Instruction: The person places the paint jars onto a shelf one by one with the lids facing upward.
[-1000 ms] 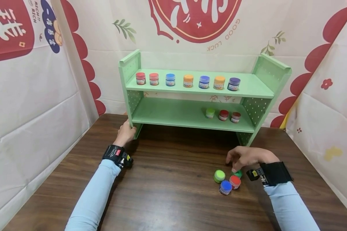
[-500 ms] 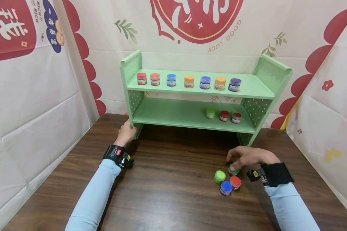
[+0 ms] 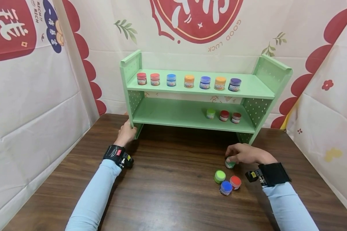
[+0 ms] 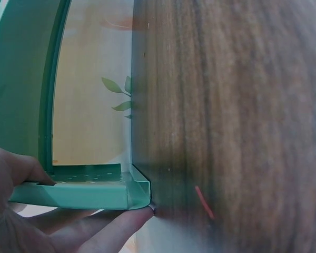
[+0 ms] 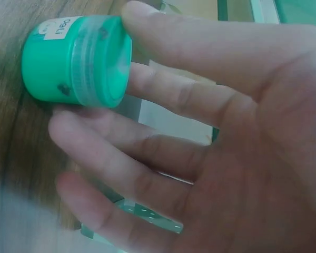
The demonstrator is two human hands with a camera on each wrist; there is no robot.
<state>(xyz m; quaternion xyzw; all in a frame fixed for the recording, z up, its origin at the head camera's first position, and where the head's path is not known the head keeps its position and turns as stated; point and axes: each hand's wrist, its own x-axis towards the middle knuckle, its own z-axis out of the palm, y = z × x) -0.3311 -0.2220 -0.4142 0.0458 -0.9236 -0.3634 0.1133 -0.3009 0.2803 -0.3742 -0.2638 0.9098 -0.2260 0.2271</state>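
At the right of the table in the head view, my right hand (image 3: 245, 154) pinches a green paint jar (image 3: 229, 163) between thumb and fingers. The right wrist view shows this jar (image 5: 76, 60) close up, with a white label and a clear lid rim. My left hand (image 3: 126, 132) grips the lower left side panel of the light green two-tier shelf (image 3: 173, 112); in the left wrist view the thumb and fingers lie on either side of the panel edge (image 4: 73, 196). Near my right hand stand a lime green jar (image 3: 219, 176), a red jar (image 3: 235, 182) and a blue jar (image 3: 226, 188).
Several jars, among them a purple jar (image 3: 234, 84), line the upper tier. On the lower tier's right side stand a green jar (image 3: 210, 113), a dark red jar (image 3: 224, 115) and a brownish jar (image 3: 235, 117). A printed cloth (image 3: 191, 57) hangs behind the wooden table (image 3: 167, 179).
The green jar in my right hand has moved away from the other table jars, up and slightly left toward the shelf. My left hand has kept its place on the side panel.
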